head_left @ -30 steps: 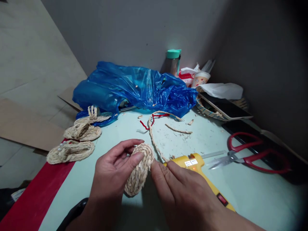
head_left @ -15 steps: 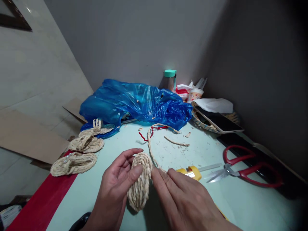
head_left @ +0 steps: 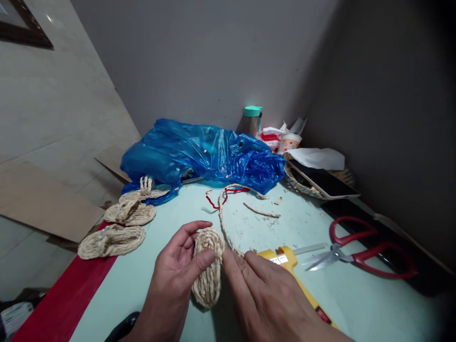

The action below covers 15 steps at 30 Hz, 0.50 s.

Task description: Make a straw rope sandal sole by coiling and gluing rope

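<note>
An oval sole of coiled, braided straw cord (head_left: 206, 278) stands tilted above the table, gripped by my left hand (head_left: 181, 273) with the thumb across its face. At the sole's right edge, my right hand (head_left: 270, 294) has its fingers closed on the straw cord (head_left: 223, 218). The cord's free length curves away from those fingers toward the back of the table, beside a piece of red yarn (head_left: 226, 192). My right hand partly covers a yellow glue gun (head_left: 285, 256) with a glue stick in it. The right fingertips are partly hidden.
Straw sandals (head_left: 112, 240) lie at the left. A blue plastic bag (head_left: 199, 147) fills the back. To the right are red-handled scissors (head_left: 337, 254), a basket (head_left: 302, 185) with a phone (head_left: 324, 178) on it, a paper cup (head_left: 289, 141) and a bottle (head_left: 252, 121).
My view has shifted slightly, and more of the glue gun shows behind my right hand. The left thumb sits a little farther across the sole. Both hands keep their holds.
</note>
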### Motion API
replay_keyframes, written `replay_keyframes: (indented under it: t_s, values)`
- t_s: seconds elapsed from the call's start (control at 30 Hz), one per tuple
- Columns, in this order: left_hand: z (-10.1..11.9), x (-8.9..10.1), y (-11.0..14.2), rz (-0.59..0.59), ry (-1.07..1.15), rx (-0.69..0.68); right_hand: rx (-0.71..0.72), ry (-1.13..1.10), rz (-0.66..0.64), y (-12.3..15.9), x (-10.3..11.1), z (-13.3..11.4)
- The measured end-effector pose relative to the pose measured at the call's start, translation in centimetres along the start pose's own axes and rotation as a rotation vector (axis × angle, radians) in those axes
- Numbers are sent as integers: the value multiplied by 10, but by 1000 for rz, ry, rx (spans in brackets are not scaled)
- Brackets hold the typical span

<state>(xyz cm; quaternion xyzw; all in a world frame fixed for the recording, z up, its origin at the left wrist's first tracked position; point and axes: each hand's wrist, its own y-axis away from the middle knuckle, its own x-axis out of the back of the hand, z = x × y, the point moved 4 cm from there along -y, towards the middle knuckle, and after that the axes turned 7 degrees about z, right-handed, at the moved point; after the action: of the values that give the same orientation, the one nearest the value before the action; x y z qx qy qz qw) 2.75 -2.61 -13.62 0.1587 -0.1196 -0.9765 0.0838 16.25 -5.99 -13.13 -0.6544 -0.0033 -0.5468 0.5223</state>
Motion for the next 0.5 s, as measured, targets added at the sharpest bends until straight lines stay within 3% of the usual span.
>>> replay_keyframes:
  t_s: [0.2, 0.5]
  values:
    - [0, -3, 1, -5, 60, 39, -79, -87, -80, -1, -2, 3]
    - [7, -5, 5, -47, 125, 58, -295, -304, -63, -9, 6, 11]
